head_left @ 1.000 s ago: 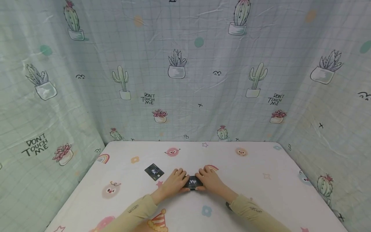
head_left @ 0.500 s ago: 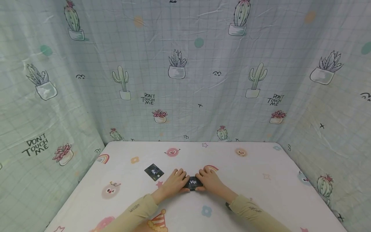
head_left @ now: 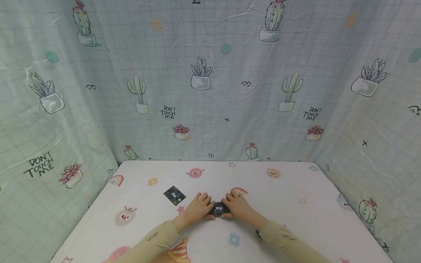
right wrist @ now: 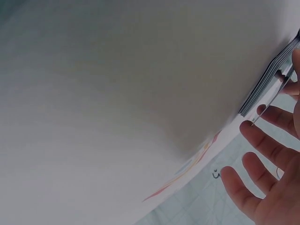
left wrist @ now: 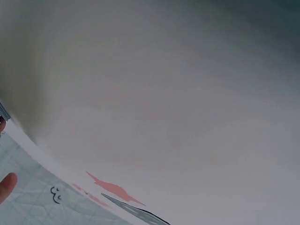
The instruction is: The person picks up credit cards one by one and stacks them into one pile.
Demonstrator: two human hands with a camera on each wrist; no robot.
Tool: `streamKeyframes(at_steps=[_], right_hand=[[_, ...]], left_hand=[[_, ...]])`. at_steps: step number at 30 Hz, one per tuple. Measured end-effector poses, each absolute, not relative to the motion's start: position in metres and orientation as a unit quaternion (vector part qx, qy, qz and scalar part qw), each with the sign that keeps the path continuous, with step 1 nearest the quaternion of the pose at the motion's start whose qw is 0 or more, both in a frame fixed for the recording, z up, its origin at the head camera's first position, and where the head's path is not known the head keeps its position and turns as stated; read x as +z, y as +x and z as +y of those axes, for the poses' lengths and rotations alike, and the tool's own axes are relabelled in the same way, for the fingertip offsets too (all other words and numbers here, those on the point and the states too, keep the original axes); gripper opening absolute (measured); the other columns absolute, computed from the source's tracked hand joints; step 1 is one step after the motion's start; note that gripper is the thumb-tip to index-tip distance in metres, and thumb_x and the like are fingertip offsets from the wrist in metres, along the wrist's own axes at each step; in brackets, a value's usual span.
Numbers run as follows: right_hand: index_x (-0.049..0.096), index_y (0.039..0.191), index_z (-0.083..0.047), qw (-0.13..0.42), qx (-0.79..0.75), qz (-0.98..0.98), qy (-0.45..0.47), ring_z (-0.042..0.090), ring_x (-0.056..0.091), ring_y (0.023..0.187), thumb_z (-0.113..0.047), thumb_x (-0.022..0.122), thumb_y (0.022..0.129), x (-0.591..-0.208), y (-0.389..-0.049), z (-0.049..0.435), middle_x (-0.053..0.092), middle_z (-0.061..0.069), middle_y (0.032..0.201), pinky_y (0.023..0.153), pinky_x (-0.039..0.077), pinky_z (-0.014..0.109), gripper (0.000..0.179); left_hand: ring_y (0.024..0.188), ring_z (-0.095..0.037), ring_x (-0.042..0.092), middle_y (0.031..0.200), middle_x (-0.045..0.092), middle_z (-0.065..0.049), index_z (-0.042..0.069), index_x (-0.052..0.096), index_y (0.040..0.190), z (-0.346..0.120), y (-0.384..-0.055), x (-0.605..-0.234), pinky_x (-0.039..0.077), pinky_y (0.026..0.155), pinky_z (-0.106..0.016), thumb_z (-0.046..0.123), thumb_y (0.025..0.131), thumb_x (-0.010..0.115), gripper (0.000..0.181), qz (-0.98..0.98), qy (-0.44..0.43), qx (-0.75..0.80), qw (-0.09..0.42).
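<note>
A black card marked "Vip" [head_left: 219, 208] lies between both hands near the table's middle. My left hand [head_left: 198, 208] holds its left side, fingers on the far edge and thumb on the near edge. On the opposite side, my right hand [head_left: 237, 205] grips it likewise. The right wrist view shows a stack of cards [right wrist: 268, 79] on the table, with one thin card [right wrist: 274, 98] held slightly apart from it at the fingertips. Only the stack's corner [left wrist: 3, 111] and some fingertips show in the left wrist view.
Another black "Vip" card [head_left: 175, 195] lies flat and angled to the left of the hands. The white table [head_left: 289, 215] has printed cartoon figures. Cactus-patterned cloth [head_left: 227, 135] encloses its back and sides. A small dark object [head_left: 258, 234] shows beside the right sleeve.
The card between my hands has shifted slightly toward the near side. Both hands stay almost in place, and the loose card has not moved on the table.
</note>
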State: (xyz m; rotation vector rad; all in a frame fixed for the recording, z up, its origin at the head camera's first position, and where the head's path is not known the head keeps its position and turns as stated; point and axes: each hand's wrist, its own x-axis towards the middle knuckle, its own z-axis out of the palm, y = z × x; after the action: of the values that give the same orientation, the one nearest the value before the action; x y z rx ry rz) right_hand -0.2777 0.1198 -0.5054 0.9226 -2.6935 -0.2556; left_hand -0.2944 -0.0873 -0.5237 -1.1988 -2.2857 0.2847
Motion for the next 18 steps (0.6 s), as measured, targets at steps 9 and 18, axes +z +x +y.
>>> streamKeyframes(at_steps=[9, 18], right_hand=[[0.057, 0.109, -0.019, 0.116, -0.086, -0.94, 0.309, 0.016, 0.038, 0.086, -0.061, 0.054, 0.073, -0.507, -0.2787, 0.1186, 0.049, 0.001, 0.091, 0.072, 0.041, 0.034, 0.055], [0.057, 0.108, -0.019, 0.121, -0.075, -0.94, 0.309, 0.015, 0.041, 0.081, -0.06, 0.057, 0.072, -0.5091, -0.278, 0.1204, 0.049, 0.001, 0.09, 0.069, 0.04, 0.032, 0.054]], left_hand=[[0.084, -0.015, 0.042, 0.088, 0.055, 0.002, 0.019, 0.061, 0.101, -0.0877, -0.2945, -0.5206, 0.037, 0.074, -0.032, 0.062, 0.076, 0.049, 0.052, -0.848, -0.448, 0.105, 0.263], [0.085, -0.016, 0.041, 0.09, 0.053, 0.001, 0.02, 0.059, 0.106, -0.087, -0.2945, -0.5202, 0.035, 0.074, -0.032, 0.061, 0.076, 0.05, 0.052, -0.859, -0.442, 0.1, 0.238]])
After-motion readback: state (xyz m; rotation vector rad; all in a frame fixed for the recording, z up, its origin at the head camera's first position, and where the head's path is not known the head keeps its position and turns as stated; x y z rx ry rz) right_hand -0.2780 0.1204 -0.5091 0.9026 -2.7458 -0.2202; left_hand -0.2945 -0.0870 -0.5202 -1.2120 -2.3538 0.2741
